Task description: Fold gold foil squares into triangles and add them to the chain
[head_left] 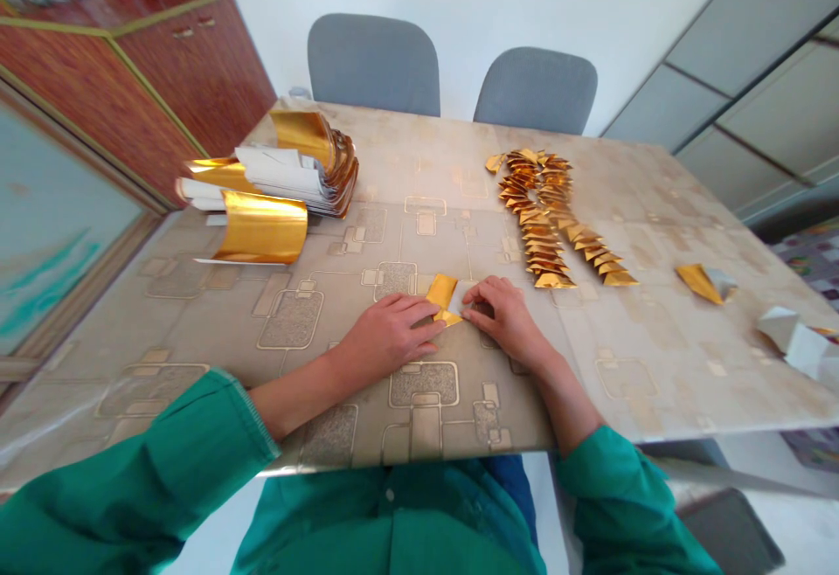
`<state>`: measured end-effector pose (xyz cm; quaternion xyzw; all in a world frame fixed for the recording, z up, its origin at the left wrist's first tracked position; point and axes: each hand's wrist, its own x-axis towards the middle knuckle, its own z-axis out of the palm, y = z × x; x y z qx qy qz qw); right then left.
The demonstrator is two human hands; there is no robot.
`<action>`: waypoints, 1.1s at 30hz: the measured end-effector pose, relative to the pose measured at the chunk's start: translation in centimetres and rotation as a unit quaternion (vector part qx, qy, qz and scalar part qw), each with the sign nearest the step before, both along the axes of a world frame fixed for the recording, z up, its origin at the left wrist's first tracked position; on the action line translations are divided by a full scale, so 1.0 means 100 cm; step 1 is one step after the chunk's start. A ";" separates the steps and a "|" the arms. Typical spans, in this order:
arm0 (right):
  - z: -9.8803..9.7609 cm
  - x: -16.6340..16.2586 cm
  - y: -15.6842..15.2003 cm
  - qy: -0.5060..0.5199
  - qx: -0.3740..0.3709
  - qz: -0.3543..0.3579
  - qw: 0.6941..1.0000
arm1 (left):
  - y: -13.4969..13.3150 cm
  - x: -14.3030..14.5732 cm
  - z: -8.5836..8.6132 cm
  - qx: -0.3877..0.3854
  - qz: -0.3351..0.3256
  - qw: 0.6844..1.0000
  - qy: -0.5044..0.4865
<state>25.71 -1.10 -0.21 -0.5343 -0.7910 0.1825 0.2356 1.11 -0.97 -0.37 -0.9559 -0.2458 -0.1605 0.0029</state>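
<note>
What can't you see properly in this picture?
In the head view:
The folded gold paper: parts hidden by the left hand and right hand.
The white folded piece: cut off by the right edge.
The gold folded chain: pieces too small to count.
The paper stack: inner sheets hidden by outer curls.

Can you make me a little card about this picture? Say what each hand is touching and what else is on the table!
left hand: fingertips on a small folded gold-and-white paper piece
right hand: fingertips on the same piece, from the other side
table cover: beige plastic with square patterns
farther up the table: long curving row of folded gold paper triangles
left side of the table: curled stack of white-and-gold paper strips
behind the table: two grey chairs
</note>
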 end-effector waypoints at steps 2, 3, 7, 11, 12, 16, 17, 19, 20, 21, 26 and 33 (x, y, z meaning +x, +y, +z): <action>0.001 0.002 0.000 -0.012 0.012 0.025 1.000 | 0.006 -0.001 -0.003 0.013 -0.010 1.000 -0.020; 0.002 0.001 -0.001 -0.017 0.018 0.039 0.999 | 0.009 -0.001 -0.004 0.018 -0.011 0.999 -0.027; 0.007 -0.002 -0.005 -0.046 0.038 0.070 0.996 | 0.015 0.002 -0.003 0.031 -0.004 0.999 -0.028; 0.010 -0.005 -0.007 -0.060 0.048 0.086 0.993 | 0.016 0.004 0.002 0.045 -0.002 0.999 -0.012; 0.011 -0.005 -0.007 -0.061 0.049 0.089 0.993 | 0.016 0.004 0.002 0.050 -0.004 0.999 -0.009; 0.011 -0.002 -0.005 -0.056 0.050 0.101 0.992 | 0.018 0.002 0.002 0.068 -0.006 0.998 -0.005; 0.012 -0.002 -0.005 -0.055 0.051 0.101 0.992 | 0.019 0.001 0.001 0.067 -0.001 0.998 -0.012; 0.012 0.000 -0.005 -0.054 0.061 0.092 0.992 | 0.023 -0.002 -0.003 0.054 0.012 0.998 -0.036; 0.011 0.001 -0.004 -0.054 0.070 0.084 0.993 | 0.025 -0.004 -0.004 0.045 0.014 0.998 -0.050; 0.011 0.001 -0.004 -0.053 0.080 0.075 0.993 | 0.028 -0.006 -0.006 0.036 0.011 0.997 -0.061; 0.007 0.002 -0.003 -0.035 0.096 0.085 0.991 | 0.041 -0.013 -0.010 0.040 -0.049 0.996 -0.068; 0.009 -0.004 -0.004 -0.035 0.073 0.148 0.986 | 0.041 -0.006 0.001 0.035 -0.006 0.999 -0.028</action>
